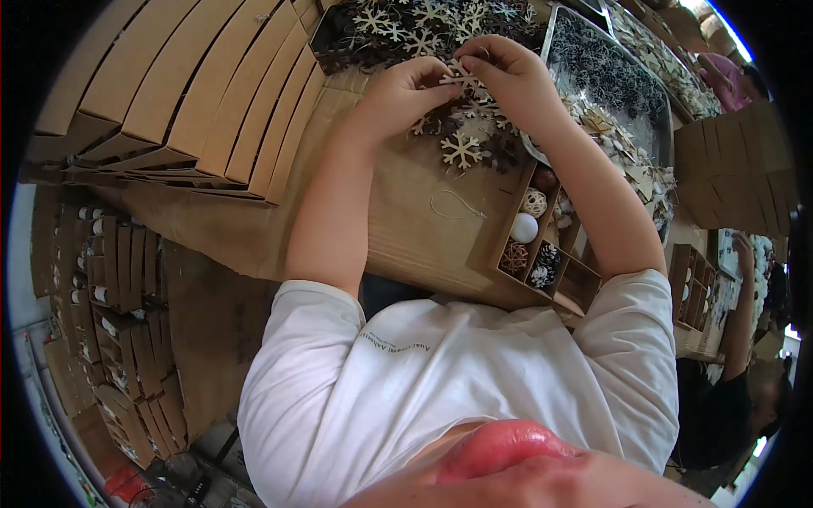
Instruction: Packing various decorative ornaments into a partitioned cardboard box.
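Note:
Near the far edge of the cardboard-covered table, my left hand [405, 97] and my right hand [515, 78] meet around a pale wooden snowflake ornament [462, 78]. Fingertips of both hands pinch it from either side. Just below the hands, another snowflake [461, 151] lies flat, with more partly hidden behind my fingers. A heap of snowflakes [423, 38] fills a dark tray beyond them. Closer to me, a loop of thin string [457, 206] rests on the cardboard.
By my right forearm sits a divided cardboard box [506, 245] with a white ball [524, 227], woven balls and a pinecone [544, 264]. A metal tray [549, 38] of small dark pieces stands behind. Stacked cardboard boxes [195, 93] rise at left. Other people work at right.

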Demonstrator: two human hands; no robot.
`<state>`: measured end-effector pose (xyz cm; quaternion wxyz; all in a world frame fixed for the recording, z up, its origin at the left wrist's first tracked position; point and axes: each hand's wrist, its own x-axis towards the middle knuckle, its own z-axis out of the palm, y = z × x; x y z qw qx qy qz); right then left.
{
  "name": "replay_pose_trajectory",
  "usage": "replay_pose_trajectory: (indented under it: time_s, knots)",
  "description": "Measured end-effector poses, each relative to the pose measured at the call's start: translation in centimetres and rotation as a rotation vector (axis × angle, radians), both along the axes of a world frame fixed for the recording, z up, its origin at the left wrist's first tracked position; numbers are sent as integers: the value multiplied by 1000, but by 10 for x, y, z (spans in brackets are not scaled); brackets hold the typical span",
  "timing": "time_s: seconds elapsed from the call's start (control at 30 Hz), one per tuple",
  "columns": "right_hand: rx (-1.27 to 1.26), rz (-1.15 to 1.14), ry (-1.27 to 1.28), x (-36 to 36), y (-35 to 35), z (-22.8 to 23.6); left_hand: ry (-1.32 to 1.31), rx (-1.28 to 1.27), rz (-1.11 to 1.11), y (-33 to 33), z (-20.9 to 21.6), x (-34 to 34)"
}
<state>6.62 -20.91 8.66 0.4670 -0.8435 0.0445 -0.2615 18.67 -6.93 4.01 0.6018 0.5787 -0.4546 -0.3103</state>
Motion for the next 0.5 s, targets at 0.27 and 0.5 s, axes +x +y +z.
replay_pose_trajectory:
  time_s: [0.27, 0.5]
  knots:
    - [585, 252, 123, -2, -9, 2, 420, -206, -336, 11, 0, 9]
    - [152, 188, 88, -8, 10, 11, 417, -282, -170, 8, -1, 10]
